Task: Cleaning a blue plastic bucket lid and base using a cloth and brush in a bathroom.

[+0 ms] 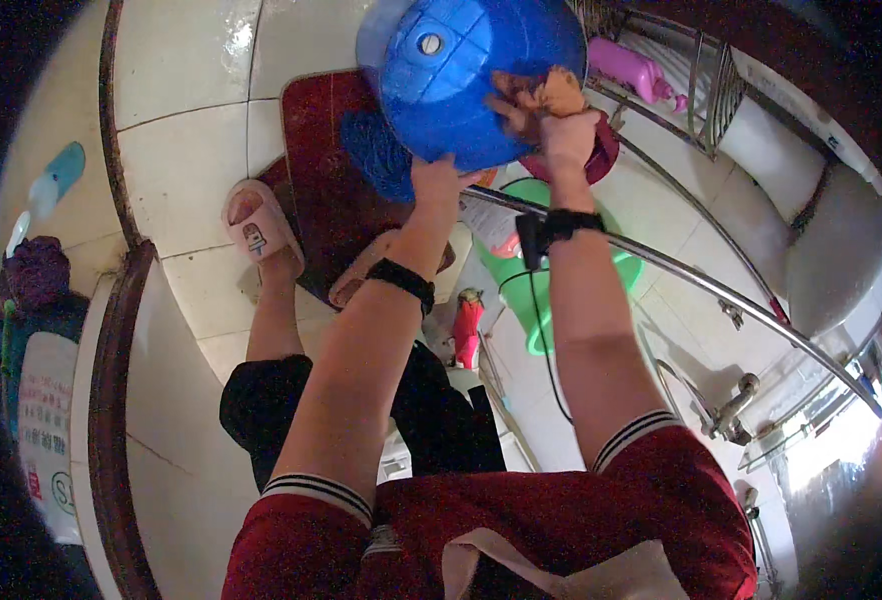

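Observation:
A blue plastic tub (456, 112) is tilted in front of me, with a round plug in its base. My left hand (437, 180) grips its near rim. An orange-brown cloth (557, 91) is bunched in my right hand (568, 139), against the tub's right side. Behind my left hand lies a blue stringy mop head or scrubber (375, 154), beside the tub. A dark red basin (607, 150) and a light green plastic tub (538, 300) are partly hidden below my right hand and forearm.
A metal pole (700, 277) runs diagonally past my right forearm. At the upper right, a rack (658, 109) holds a pink bottle (632, 67), near a toilet (846, 240). A dark red mat (328, 180) lies on the tiled floor. A faucet (733, 409) is at right.

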{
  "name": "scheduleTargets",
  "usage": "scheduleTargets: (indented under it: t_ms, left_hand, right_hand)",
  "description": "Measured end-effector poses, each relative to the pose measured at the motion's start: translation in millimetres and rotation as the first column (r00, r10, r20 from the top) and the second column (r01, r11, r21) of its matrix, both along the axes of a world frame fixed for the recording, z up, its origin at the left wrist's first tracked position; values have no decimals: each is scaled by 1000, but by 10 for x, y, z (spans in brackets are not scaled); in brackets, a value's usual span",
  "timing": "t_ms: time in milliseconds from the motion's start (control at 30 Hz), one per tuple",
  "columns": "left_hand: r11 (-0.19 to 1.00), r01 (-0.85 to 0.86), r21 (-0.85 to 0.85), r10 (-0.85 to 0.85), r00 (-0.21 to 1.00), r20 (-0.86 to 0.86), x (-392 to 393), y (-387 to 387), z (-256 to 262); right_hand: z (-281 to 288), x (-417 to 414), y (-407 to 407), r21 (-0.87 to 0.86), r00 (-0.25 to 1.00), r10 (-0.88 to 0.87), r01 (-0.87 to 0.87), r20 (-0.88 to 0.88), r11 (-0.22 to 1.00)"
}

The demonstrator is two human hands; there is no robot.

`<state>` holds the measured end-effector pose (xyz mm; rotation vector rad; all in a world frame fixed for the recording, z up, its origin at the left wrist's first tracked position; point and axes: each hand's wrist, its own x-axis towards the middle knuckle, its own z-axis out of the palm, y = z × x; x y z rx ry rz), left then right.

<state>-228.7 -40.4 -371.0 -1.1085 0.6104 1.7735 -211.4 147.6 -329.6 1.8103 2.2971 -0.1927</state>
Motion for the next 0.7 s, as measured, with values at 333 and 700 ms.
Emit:
scheduleTargets:
  t_ms: [333,700]
  left_hand:
    - [908,305,-286,-370,905,-212,88,-76,-195]
    - [815,321,-481,-509,795,-331,-347,97,21]
  right_hand:
    - [-309,649,-884,-77,953,-135,118,-270,990]
    - [74,-451,905,82,793,605,-609,68,789]
